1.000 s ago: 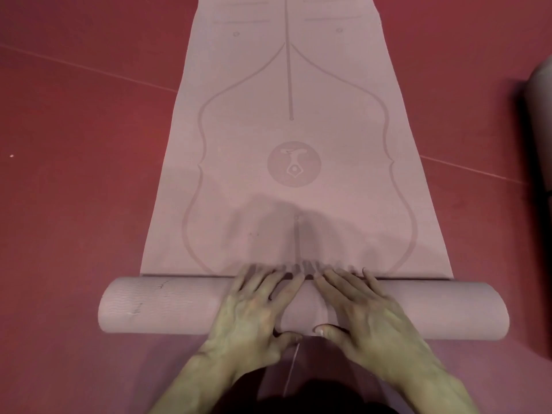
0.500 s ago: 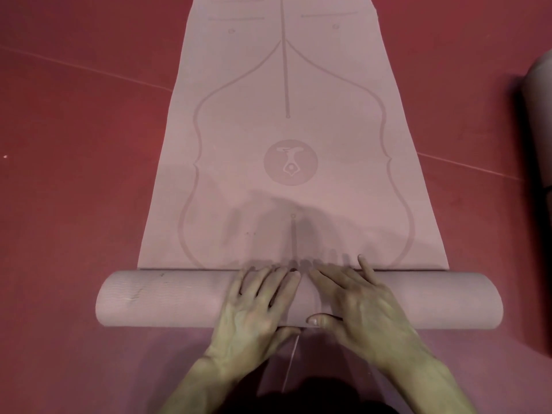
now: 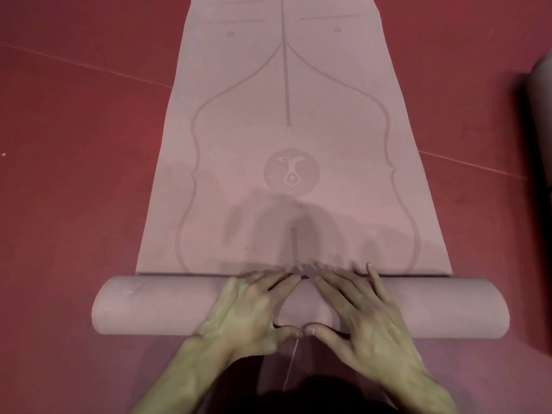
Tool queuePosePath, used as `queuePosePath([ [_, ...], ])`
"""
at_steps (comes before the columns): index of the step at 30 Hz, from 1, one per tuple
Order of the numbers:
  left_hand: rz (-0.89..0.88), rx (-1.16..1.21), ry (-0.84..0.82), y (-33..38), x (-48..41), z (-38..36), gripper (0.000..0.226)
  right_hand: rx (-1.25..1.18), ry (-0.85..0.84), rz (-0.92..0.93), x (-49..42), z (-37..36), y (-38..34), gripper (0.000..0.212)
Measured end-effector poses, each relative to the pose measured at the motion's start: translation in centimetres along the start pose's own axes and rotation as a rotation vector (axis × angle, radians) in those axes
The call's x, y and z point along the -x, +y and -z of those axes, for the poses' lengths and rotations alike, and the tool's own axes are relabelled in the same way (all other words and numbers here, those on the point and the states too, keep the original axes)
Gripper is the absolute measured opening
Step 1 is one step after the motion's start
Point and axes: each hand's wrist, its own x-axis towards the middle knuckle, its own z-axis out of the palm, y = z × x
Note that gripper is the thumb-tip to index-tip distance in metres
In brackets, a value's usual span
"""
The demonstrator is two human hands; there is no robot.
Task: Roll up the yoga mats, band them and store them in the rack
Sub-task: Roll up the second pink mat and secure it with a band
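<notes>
A pink yoga mat (image 3: 286, 144) lies flat on the red floor and stretches away from me, printed with a round logo and curved guide lines. Its near end is wound into a thick roll (image 3: 143, 309) that lies crosswise in front of me. My left hand (image 3: 248, 312) and my right hand (image 3: 355, 315) rest side by side on the middle of the roll. Their fingers are spread flat over its top toward the unrolled part, and both thumbs press its near side, almost touching each other.
Red floor (image 3: 74, 174) with thin pale seam lines surrounds the mat. At the right edge stands a dark, partly visible rounded object (image 3: 540, 115), maybe another rolled mat. A thin pale cord (image 3: 291, 363) lies on the floor just behind the roll, between my forearms.
The roll has moved a little farther along the mat, taking up more of the flat part. Both hands stayed on its middle and my thumbs have come closer together.
</notes>
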Motion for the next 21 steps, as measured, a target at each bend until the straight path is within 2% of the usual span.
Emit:
queuePosePath([
  [3,0.041,0.036,-0.028,0.0,0.1,-0.5,0.088,0.011,-0.034,-0.008,-0.8,-0.2,0.5,0.069],
  [8,0.117,-0.038,0.091,1.2,2.0,-1.4,0.084,0.013,-0.126,-0.011,-2.9,0.5,1.6,0.072],
  [14,0.166,-0.079,0.057,0.8,1.2,-1.4,0.081,0.093,0.038,-0.126,-1.4,1.1,-0.1,0.067],
  [21,0.212,-0.075,0.065,1.0,1.2,-1.7,0.083,0.122,-0.036,-0.122,-1.9,0.9,0.7,0.066],
])
